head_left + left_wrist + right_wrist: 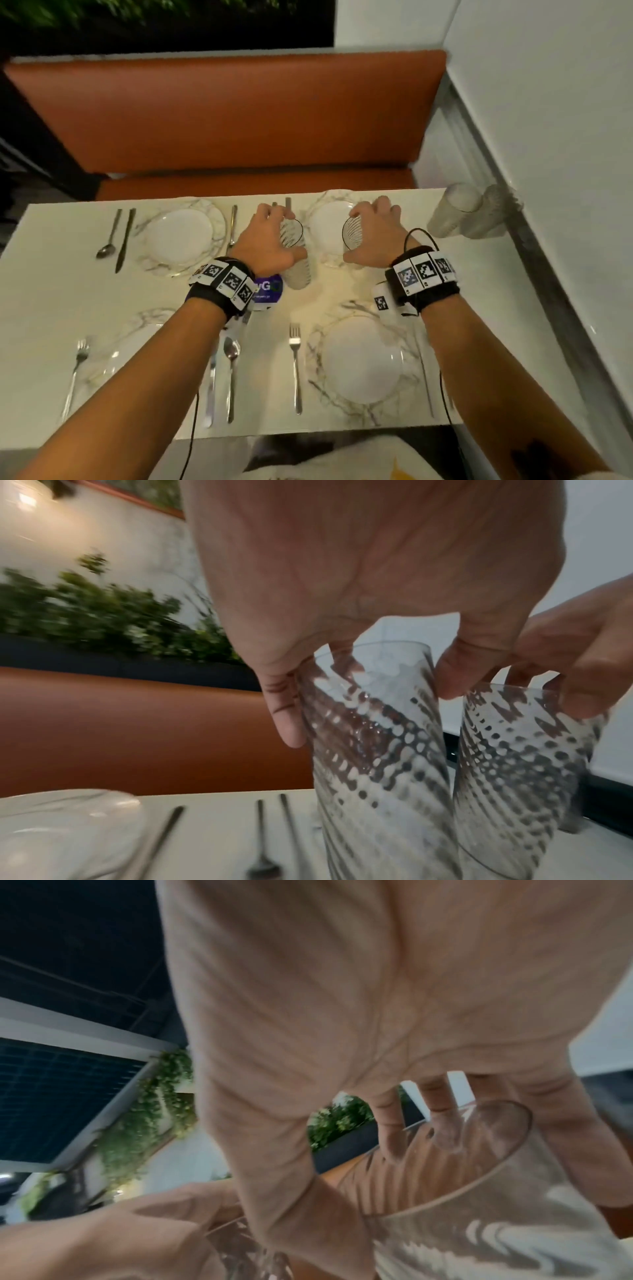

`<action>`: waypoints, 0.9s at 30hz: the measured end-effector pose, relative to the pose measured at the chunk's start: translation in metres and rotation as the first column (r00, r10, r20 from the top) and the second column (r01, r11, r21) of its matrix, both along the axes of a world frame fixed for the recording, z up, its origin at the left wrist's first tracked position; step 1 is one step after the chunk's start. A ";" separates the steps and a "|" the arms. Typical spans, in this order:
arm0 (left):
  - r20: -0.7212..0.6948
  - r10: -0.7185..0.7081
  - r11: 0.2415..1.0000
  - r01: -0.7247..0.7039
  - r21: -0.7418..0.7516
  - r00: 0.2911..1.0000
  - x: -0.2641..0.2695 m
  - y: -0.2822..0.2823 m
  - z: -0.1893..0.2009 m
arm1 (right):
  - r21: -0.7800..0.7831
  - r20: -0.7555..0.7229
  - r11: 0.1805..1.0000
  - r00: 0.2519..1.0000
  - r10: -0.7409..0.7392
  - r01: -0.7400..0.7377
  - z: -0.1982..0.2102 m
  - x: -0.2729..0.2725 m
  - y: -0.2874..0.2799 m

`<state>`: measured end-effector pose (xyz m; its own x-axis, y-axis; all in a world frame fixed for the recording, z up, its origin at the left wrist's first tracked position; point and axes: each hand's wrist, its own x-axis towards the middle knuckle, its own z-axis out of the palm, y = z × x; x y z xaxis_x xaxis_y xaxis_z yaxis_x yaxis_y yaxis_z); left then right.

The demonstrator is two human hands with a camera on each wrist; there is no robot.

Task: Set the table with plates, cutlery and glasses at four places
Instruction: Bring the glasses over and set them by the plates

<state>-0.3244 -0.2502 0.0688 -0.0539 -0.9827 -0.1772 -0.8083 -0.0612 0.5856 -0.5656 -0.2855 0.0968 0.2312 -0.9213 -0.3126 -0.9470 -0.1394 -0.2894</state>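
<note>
White table (479, 308), both hands gripping clear ribbed glasses, L hand (265, 241) one (295, 255), R hand (375, 236) another (354, 234)

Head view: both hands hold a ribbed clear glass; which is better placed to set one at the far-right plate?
Right. The right hand holds its ribbed clear glass directly over the far-right white marbled plate; the left hand is further left, nearer the cutlery.

arms bare | black wristbands (219, 286) with black-white square markers | thin black cables (191, 435) trailing
</note>
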 end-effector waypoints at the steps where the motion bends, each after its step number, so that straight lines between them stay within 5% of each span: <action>1: -0.007 0.024 1.000 -0.024 0.012 1.000 0.026 0.008 -0.001 | 0.013 0.033 1.000 0.999 0.022 -0.022 -0.001 0.028 0.005; 7: -0.015 0.234 0.972 -0.234 0.000 0.972 0.183 0.063 -0.010 | 0.099 0.159 0.983 0.978 0.138 -0.155 -0.019 0.188 0.042; 13: -0.010 0.383 0.923 -0.383 -0.021 0.924 0.291 0.100 -0.022 | 0.161 0.165 0.959 0.965 0.206 -0.232 -0.042 0.279 0.073; 27: -0.019 0.453 0.891 -0.451 0.055 0.891 0.346 0.108 -0.059 | 0.230 0.058 0.935 0.963 0.264 -0.270 -0.059 0.319 0.084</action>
<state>0.0215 -0.1420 0.0102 0.3881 -0.8926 -0.2295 -0.6687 -0.4441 0.5963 -0.2462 -0.2017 0.0379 0.4696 -0.7259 -0.5026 -0.8759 -0.3117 -0.3682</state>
